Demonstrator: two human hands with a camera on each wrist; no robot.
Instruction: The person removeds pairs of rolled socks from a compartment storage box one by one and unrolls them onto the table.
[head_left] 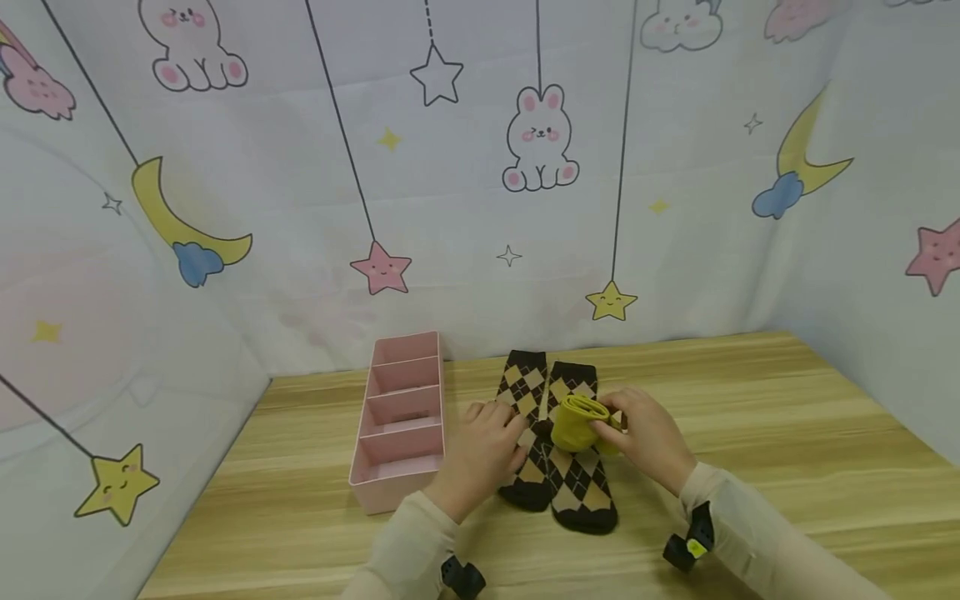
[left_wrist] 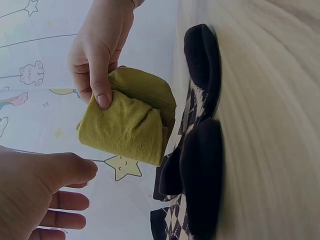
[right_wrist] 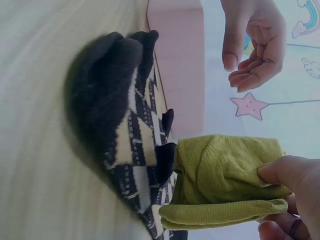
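My right hand (head_left: 651, 435) pinches a folded bundle of yellow-green ribbed socks (head_left: 573, 427) between thumb and fingers. In both wrist views the bundle (right_wrist: 225, 172) is raised over the table, its layers turned in on themselves. Beneath it lie two argyle socks, side by side and flat, black, tan and cream with dark toes: a left one (head_left: 527, 492) and a right one (head_left: 583, 492). My left hand (head_left: 480, 450) hovers by the left argyle sock with its fingers loosely bent and nothing in them. From the left wrist view, its thumb and fingers (left_wrist: 70, 200) stand apart, away from the bundle.
A pink organizer box (head_left: 397, 492) with several compartments in a row stands left of the argyle socks, close by my left hand. The wood-grain table (head_left: 750, 417) runs back to a white cloth backdrop (head_left: 465, 208) printed with stars, moons and rabbits.
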